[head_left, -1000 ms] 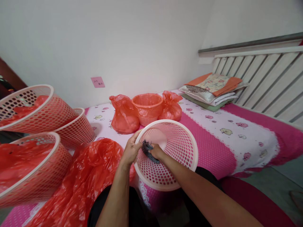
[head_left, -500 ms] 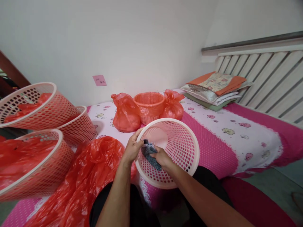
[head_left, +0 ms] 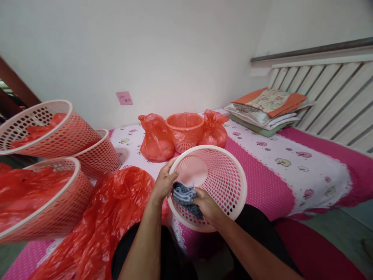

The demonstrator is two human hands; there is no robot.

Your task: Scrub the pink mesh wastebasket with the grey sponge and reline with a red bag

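Observation:
A pink plastic basket (head_left: 217,171) with a pierced wall lies tilted in front of me, its mouth facing my body. My left hand (head_left: 164,182) is closed on the basket's left rim, thumb over the edge. Inside the mouth, my right hand (head_left: 207,205) grips a folded blue-grey cloth (head_left: 186,196) against the lower left of the basket's inner wall. Part of the cloth is hidden under my right fingers. Just left of the basket lies a crumpled red plastic bag (head_left: 122,198).
Several pink baskets (head_left: 84,186) holding red bags stand on the left. By the wall, a red-wrapped basket (head_left: 185,128) sits between two tied red bags (head_left: 157,140). Folded pillows and cloths (head_left: 268,109) are stacked at the right on the patterned bed cover (head_left: 279,171).
My right hand has moved slightly down and right with the cloth, which now shows a folded, lighter edge. The left thumb has come off the cloth and stays at the rim.

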